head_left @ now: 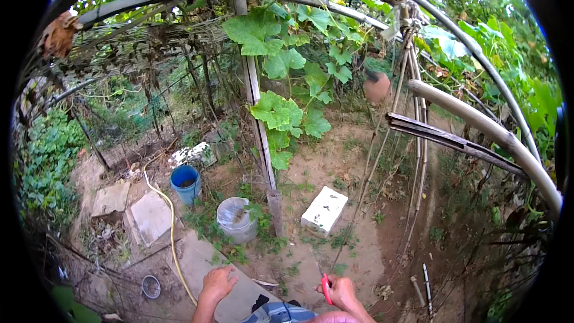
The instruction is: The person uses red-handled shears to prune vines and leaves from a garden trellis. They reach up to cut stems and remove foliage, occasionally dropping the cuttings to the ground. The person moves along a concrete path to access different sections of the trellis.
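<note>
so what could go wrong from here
The slim red-handled metal tool, gripped in the bare right hand, seems to have a pointed blade, so it might nick the bare left hand if the two come close.

The long, thin yellow hose winds over the ground at the person's left and could catch a foot.

The thick, pale bamboo pole juts in from the right and might be bumped.
</note>
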Action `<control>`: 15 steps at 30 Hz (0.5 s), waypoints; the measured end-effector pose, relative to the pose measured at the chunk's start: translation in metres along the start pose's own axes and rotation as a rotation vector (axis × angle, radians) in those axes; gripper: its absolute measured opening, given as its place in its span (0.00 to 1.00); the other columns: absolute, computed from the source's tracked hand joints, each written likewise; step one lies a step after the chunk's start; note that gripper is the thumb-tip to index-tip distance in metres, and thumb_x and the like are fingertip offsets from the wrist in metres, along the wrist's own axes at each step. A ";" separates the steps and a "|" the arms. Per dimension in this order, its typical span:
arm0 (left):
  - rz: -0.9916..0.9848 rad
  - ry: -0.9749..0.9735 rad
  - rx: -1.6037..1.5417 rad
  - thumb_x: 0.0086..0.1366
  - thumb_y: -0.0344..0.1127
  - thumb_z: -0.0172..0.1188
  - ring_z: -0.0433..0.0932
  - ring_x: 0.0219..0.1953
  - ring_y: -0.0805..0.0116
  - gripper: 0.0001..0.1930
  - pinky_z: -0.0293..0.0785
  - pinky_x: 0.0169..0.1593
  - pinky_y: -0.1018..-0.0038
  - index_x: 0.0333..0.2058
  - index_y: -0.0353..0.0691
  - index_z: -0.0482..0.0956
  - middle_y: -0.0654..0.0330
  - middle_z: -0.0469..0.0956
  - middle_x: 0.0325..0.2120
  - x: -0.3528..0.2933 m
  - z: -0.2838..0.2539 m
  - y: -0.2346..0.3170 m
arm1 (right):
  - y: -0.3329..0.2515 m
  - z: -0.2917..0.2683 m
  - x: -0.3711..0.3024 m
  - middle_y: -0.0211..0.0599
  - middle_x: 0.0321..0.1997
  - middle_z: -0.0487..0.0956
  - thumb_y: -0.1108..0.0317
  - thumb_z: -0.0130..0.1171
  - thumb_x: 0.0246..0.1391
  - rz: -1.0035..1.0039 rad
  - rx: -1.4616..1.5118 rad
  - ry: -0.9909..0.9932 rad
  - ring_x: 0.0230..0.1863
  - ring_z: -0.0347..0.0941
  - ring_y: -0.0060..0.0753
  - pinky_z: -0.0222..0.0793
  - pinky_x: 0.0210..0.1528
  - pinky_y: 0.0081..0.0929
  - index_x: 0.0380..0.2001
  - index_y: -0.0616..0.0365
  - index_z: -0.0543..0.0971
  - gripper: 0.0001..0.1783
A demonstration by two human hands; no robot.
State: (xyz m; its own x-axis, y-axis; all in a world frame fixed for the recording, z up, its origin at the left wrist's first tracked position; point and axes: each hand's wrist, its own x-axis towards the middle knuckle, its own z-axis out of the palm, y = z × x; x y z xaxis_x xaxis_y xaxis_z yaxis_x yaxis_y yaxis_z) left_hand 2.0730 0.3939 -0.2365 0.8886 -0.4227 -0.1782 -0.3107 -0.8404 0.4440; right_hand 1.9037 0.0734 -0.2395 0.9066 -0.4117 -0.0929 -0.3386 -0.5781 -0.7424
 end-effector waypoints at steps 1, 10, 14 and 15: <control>0.011 -0.005 0.017 0.57 0.48 0.59 0.78 0.44 0.48 0.21 0.73 0.47 0.57 0.46 0.43 0.78 0.48 0.80 0.37 0.010 -0.007 -0.013 | -0.001 0.019 0.011 0.44 0.14 0.71 0.51 0.72 0.41 -0.078 -0.015 0.022 0.16 0.66 0.37 0.65 0.23 0.36 0.22 0.60 0.77 0.22; 0.077 -0.100 0.036 0.57 0.46 0.60 0.77 0.45 0.49 0.20 0.71 0.49 0.56 0.46 0.42 0.78 0.48 0.80 0.39 0.091 -0.048 -0.055 | -0.078 0.052 0.034 0.42 0.14 0.71 0.54 0.72 0.40 -0.073 0.016 0.174 0.17 0.65 0.31 0.64 0.23 0.34 0.21 0.62 0.76 0.22; 0.074 -0.053 0.012 0.57 0.47 0.60 0.77 0.45 0.51 0.19 0.71 0.49 0.57 0.43 0.43 0.79 0.50 0.81 0.38 0.111 -0.049 -0.058 | -0.073 0.060 0.040 0.47 0.19 0.76 0.47 0.69 0.41 0.147 -0.019 0.013 0.21 0.74 0.46 0.69 0.28 0.38 0.29 0.58 0.80 0.24; 0.074 -0.059 0.001 0.57 0.47 0.60 0.77 0.45 0.51 0.19 0.71 0.49 0.57 0.43 0.43 0.79 0.50 0.81 0.39 0.115 -0.046 -0.057 | -0.069 0.064 0.045 0.47 0.19 0.76 0.46 0.69 0.41 0.137 -0.048 0.004 0.21 0.74 0.45 0.69 0.28 0.38 0.29 0.58 0.80 0.24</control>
State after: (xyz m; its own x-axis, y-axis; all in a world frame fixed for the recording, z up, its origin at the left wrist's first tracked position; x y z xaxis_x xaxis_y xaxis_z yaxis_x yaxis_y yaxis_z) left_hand 2.2086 0.4092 -0.2420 0.8417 -0.5027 -0.1968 -0.3748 -0.8065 0.4573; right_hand 1.9844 0.1398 -0.2344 0.8498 -0.4922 -0.1887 -0.4713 -0.5492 -0.6901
